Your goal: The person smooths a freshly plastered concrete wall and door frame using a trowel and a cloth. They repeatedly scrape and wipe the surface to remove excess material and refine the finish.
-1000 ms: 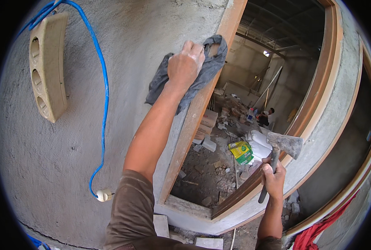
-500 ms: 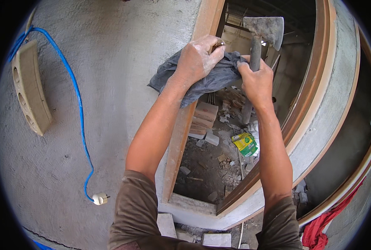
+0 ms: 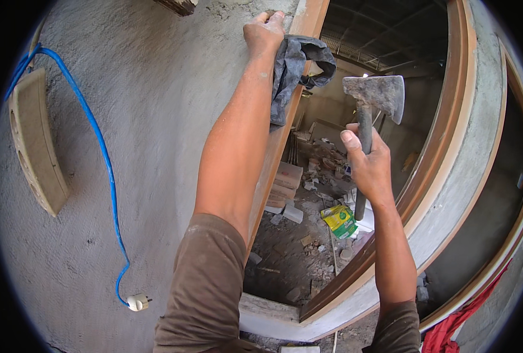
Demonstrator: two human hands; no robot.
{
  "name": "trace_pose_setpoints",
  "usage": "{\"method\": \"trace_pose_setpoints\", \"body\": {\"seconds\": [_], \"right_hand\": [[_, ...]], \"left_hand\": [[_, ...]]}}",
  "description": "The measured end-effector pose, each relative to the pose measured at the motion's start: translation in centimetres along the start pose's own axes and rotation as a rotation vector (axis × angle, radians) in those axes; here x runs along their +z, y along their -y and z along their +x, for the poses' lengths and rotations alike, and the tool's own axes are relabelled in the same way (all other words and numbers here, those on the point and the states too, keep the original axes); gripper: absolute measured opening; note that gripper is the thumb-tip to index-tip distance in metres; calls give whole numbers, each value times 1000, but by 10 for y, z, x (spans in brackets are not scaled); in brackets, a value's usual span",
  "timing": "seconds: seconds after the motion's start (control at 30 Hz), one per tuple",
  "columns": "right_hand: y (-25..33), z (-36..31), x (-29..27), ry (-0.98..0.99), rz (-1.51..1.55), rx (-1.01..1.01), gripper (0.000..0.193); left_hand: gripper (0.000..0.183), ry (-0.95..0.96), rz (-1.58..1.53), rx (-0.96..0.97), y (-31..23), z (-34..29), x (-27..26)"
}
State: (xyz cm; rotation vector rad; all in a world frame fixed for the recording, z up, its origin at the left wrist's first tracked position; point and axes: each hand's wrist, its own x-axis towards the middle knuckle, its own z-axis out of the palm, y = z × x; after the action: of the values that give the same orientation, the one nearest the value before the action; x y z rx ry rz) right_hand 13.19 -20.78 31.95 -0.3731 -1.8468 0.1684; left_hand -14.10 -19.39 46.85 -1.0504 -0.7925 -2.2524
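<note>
Grey hatchet, upright, in right hand

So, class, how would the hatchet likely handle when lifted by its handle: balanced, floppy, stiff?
The hatchet is probably top-heavy, since a broad head tops its slim handle. It seems stiff, as that handle looks straight.

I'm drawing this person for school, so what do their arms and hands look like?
The left sleeve and right sleeve are brown and short, so plenty of bare arm shows. The left one looks wrinkled. The left hand and right hand wear no gloves. There's a small pale smudge near the left wrist.
</note>
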Motion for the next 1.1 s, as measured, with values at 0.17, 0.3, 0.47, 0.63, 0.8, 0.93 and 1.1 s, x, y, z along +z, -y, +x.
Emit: {"method": "trace_pose_setpoints", "body": {"seconds": [0.17, 0.3, 0.47, 0.63, 0.8, 0.93, 1.1], "right_hand": [[9, 30, -38, 38, -155, 58, 49], [25, 55, -47, 3, -230, -18, 49], [51, 87, -42, 39, -309, -113, 55], [63, 116, -31, -25, -442, -311, 54], [76, 150, -18, -71, -677, -594, 53], [102, 165, -4, -31, -857, -583, 41], [129, 177, 10, 24, -885, -632, 34]], "left_hand": [[26, 98, 75, -33, -1, 2, 2], [29, 67, 249, 19, -16, -10, 6], [25, -60, 317, 35, -26, -22, 7], [23, -68, 318, -7, -30, -29, 9], [19, -63, 361, -45, -42, -34, 10], [19, -84, 351, -88, -44, -36, 11], [18, -106, 331, -54, -41, -33, 10]]}}
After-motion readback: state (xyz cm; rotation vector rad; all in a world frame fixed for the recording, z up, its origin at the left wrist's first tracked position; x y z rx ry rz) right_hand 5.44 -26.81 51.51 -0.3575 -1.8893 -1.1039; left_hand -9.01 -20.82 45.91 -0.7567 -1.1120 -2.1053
